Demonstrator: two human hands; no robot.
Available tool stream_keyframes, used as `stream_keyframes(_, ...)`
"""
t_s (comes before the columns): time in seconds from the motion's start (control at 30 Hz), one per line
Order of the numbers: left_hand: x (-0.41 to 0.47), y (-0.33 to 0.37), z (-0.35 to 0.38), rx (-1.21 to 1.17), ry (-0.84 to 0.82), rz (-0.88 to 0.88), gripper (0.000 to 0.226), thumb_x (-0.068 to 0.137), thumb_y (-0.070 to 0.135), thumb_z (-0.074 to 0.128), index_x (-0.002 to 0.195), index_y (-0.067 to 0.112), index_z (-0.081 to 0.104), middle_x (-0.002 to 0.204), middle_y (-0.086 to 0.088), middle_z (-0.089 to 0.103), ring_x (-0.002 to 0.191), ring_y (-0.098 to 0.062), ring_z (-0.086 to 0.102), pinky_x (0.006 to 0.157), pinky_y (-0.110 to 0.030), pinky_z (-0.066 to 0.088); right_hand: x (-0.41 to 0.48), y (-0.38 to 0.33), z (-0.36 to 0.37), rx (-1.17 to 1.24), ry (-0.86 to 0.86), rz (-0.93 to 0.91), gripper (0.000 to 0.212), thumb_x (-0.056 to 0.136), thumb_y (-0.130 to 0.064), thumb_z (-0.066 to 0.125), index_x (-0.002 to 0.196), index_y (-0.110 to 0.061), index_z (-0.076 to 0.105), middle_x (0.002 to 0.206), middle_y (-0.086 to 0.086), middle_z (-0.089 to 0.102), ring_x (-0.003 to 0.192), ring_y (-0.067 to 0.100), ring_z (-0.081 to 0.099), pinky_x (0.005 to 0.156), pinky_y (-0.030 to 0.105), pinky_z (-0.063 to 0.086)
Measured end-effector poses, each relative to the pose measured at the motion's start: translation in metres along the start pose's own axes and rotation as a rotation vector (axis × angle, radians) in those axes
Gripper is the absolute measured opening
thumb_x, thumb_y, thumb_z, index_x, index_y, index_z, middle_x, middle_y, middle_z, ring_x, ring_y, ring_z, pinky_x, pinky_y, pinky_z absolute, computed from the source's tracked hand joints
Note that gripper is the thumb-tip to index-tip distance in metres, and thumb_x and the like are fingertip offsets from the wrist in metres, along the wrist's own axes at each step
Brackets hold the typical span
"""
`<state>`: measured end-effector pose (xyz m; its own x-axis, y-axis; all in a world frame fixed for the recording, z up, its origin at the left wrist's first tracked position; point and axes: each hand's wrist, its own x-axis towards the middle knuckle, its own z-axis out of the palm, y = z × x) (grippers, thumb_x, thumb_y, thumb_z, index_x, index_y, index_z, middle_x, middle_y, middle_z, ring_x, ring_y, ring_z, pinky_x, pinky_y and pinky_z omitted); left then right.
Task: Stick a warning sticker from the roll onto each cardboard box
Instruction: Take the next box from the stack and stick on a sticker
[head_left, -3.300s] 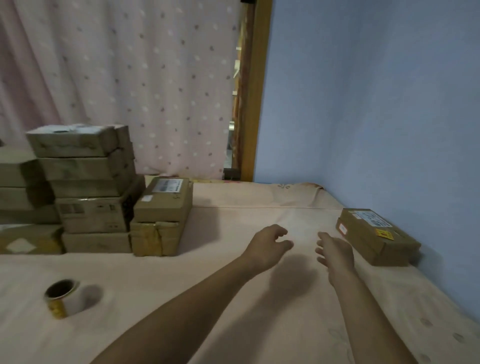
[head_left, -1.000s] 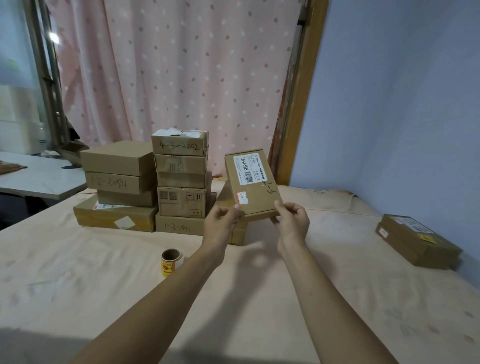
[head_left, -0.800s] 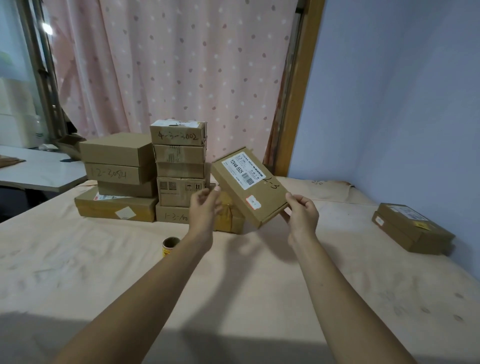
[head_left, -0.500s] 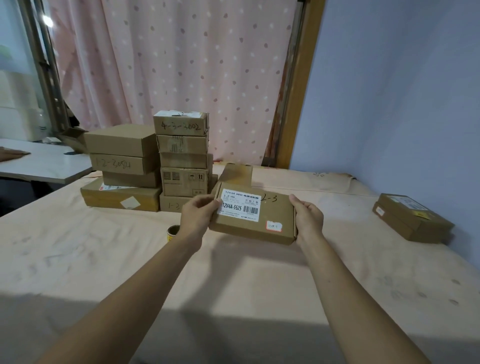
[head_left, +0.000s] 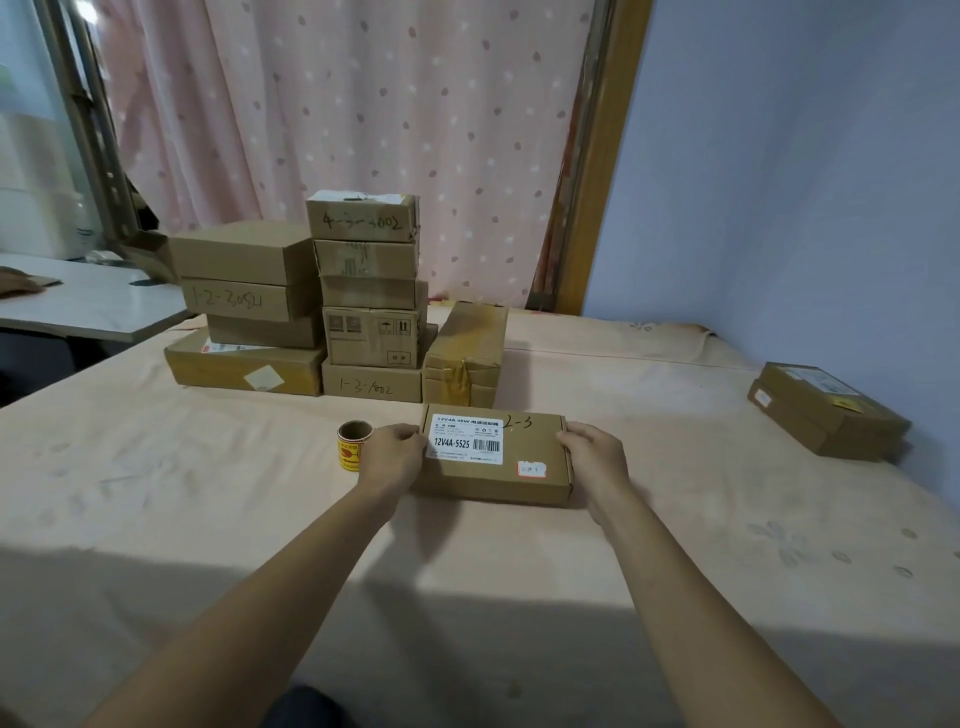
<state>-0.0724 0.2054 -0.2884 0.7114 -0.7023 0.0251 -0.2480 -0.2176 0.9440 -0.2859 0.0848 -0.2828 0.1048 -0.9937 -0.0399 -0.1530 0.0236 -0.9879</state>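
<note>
Cardboard is what I have between both hands in the head view: a flat cardboard box (head_left: 498, 467), lying broad face up on the peach cloth (head_left: 208, 519) and, as far as I can judge, resting on it. My left hand (head_left: 389, 460) grips its left end with the fingers curled over the edge by the white shipping label (head_left: 466, 439). My right hand (head_left: 597, 457) grips the opposite end the same way. So the box sits squarely between the two grips, long side across me.

I expect it to be light and fairly stiff, a shallow mailer that keeps its shape if I hold it by the ends. The lid may flex if I press hard in the middle. The surface looks matte, not slippery, so a sticker should bond well on bare board. The open patch between the label and the small red-edged sticker (head_left: 531, 468), nearer my right hand, seems the best spot.

The sticker roll (head_left: 355, 446) stands on end just outside my left hand, close to the knuckles; I cannot tell whether they touch. Taking it means freeing the left hand while the right steadies the box.

Beyond the grip a taped box (head_left: 465, 353) stands just behind the held one, with the taller stacks (head_left: 363, 291) to its left. Well off to the right of my right hand lie two stacked boxes (head_left: 826, 410).
</note>
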Motion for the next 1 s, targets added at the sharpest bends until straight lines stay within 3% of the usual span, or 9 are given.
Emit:
stream_keyframes(0.07, -0.002, -0.003, 0.003, 0.087, -0.025, 0.020, 0.031, 0.099, 0.015, 0.056, 0.126, 0.008, 0.067, 0.124, -0.006, 0.070, 0.105, -0.016, 0.060, 0.062, -0.015, 0.042, -0.003, 0.001, 0.002, -0.038, -0.025, 0.023, 0.014, 0.092, -0.020, 0.061, 0.096, -0.021, 0.075, 0.098, 0.001, 0.076, 0.082, 0.020, 0.070, 0.060, 0.030, 0.056)
stream_keyframes(0.17, -0.006, -0.003, 0.006, 0.132, 0.007, 0.040, 0.038, 0.099, 0.016, 0.061, 0.135, 0.006, 0.056, 0.134, -0.009, 0.063, 0.113, -0.019, 0.056, 0.069, -0.016, 0.042, -0.006, 0.004, 0.006, -0.102, -0.073, 0.072, 0.016, 0.092, -0.023, 0.061, 0.106, -0.020, 0.067, 0.100, 0.002, 0.073, 0.080, 0.020, 0.071, 0.057, 0.031, 0.055)
stream_keyframes(0.27, -0.006, -0.004, 0.006, 0.187, -0.019, 0.097, 0.028, 0.100, 0.018, 0.060, 0.126, 0.009, 0.056, 0.130, -0.009, 0.064, 0.105, -0.014, 0.052, 0.061, -0.013, 0.042, -0.004, 0.006, 0.011, -0.176, -0.086, 0.074, 0.024, 0.086, -0.029, 0.062, 0.109, -0.022, 0.061, 0.104, 0.000, 0.072, 0.089, 0.020, 0.072, 0.068, 0.040, 0.062)
stream_keyframes(0.4, 0.000, -0.004, -0.005, 0.223, -0.048, 0.161, 0.016, 0.099, 0.017, 0.059, 0.113, 0.012, 0.063, 0.120, -0.006, 0.067, 0.104, -0.015, 0.057, 0.064, -0.016, 0.042, 0.002, 0.002, 0.017, -0.260, -0.044, 0.072, 0.025, 0.084, -0.032, 0.060, 0.107, -0.022, 0.060, 0.107, 0.002, 0.070, 0.093, 0.023, 0.070, 0.084, 0.048, 0.062)
stream_keyframes(0.6, 0.008, -0.003, -0.040, 0.156, -0.061, 0.235, 0.011, 0.092, 0.015, 0.064, 0.100, 0.016, 0.072, 0.099, 0.004, 0.070, 0.098, -0.016, 0.065, 0.084, -0.033, 0.053, 0.003, -0.011, 0.036, -0.591, 0.042, -0.154, 0.043, 0.093, -0.027, 0.056, 0.134, -0.013, 0.057, 0.139, 0.007, 0.053, 0.131, 0.027, 0.048, 0.100, 0.037, 0.044)
stream_keyframes(0.7, 0.016, -0.005, -0.066, 0.210, 0.026, 0.332, 0.013, 0.094, 0.014, 0.063, 0.100, 0.015, 0.075, 0.099, 0.004, 0.071, 0.095, -0.013, 0.064, 0.084, -0.031, 0.052, -0.004, -0.018, 0.054, -0.572, -0.047, -0.294, 0.027, 0.093, -0.025, 0.057, 0.119, -0.019, 0.064, 0.124, -0.001, 0.057, 0.124, 0.021, 0.050, 0.083, 0.031, 0.052)
stream_keyframes(0.8, 0.026, -0.015, -0.092, 0.482, 0.064, 0.455, 0.019, 0.097, 0.011, 0.059, 0.103, 0.017, 0.076, 0.105, 0.005, 0.070, 0.100, -0.013, 0.054, 0.078, -0.028, 0.044, -0.011, -0.021, 0.069, -0.613, -0.097, -0.385, 0.016, 0.094, -0.031, 0.057, 0.107, -0.029, 0.066, 0.118, -0.008, 0.062, 0.113, 0.015, 0.055, 0.085, 0.032, 0.047)
stream_keyframes(0.9, 0.036, -0.031, -0.110, 0.737, -0.016, 0.529, 0.032, 0.093, 0.004, 0.059, 0.119, 0.017, 0.071, 0.118, 0.005, 0.068, 0.109, -0.015, 0.046, 0.082, -0.029, 0.044, -0.020, -0.024, 0.084, -0.605, -0.221, -0.388, 0.014, 0.097, -0.039, 0.056, 0.104, -0.033, 0.067, 0.115, -0.011, 0.064, 0.101, 0.011, 0.060, 0.071, 0.030, 0.051)
stream_keyframes(1.0, 0.040, -0.042, -0.114, 0.780, -0.147, 0.571, 0.044, 0.089, 0.000, 0.061, 0.129, 0.016, 0.065, 0.122, 0.002, 0.067, 0.107, -0.016, 0.044, 0.083, -0.026, 0.040, -0.030, -0.027, 0.100, -0.579, -0.326, -0.393, 0.013, 0.099, -0.037, 0.059, 0.101, -0.028, 0.069, 0.108, -0.011, 0.066, 0.099, 0.012, 0.060, 0.065, 0.024, 0.039)
